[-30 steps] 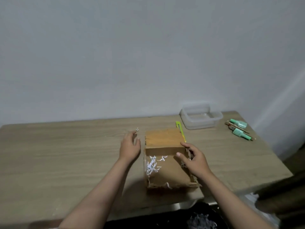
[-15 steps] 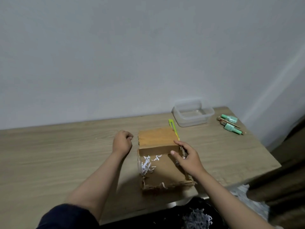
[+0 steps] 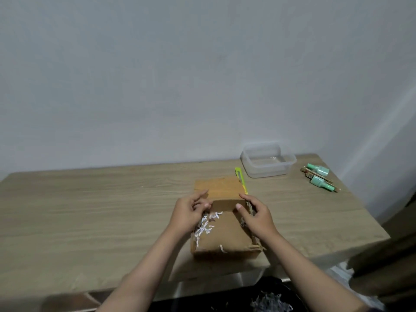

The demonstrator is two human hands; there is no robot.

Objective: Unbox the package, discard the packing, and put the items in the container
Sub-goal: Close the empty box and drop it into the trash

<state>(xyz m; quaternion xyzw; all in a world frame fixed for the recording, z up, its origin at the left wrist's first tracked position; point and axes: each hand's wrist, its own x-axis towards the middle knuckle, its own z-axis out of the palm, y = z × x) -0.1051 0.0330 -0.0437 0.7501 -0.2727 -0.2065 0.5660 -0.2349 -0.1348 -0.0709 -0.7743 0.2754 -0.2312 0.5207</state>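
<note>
What worries me most here is the shredded paper [image 3: 206,225]: it is already spilling over the left rim of the cardboard box [image 3: 225,230], and if I pull more filler out carelessly from that side, loose strips could scatter across the table [image 3: 90,210] rather than drop into the dark bin [image 3: 270,298] below the near edge, where some shreds already lie. A second risk, as I judge it, is the box sliding off the near edge, since it sits close to it and I am working it from both sides; a hard tug on a flap could carry it over. The yellow-green cutter [image 3: 240,180] lies just beside the far right corner of the box, close to my right fingers, so a blind reach could knock it. My left hand [image 3: 191,212] is at the box's left side with fingers curled in at the shredded paper, apparently pinching some of it, though I cannot tell how firm the hold is. My right hand [image 3: 254,215] grips the right wall of the box, thumb inside, fingers wrapped over the rim. Both forearms come in from the near edge and converge on the box. The clear plastic container [image 3: 267,162] waits near the far right corner, holding nothing I can see, with two green-capped bottles [image 3: 319,179] lying on the table to its right, apart from it
</note>
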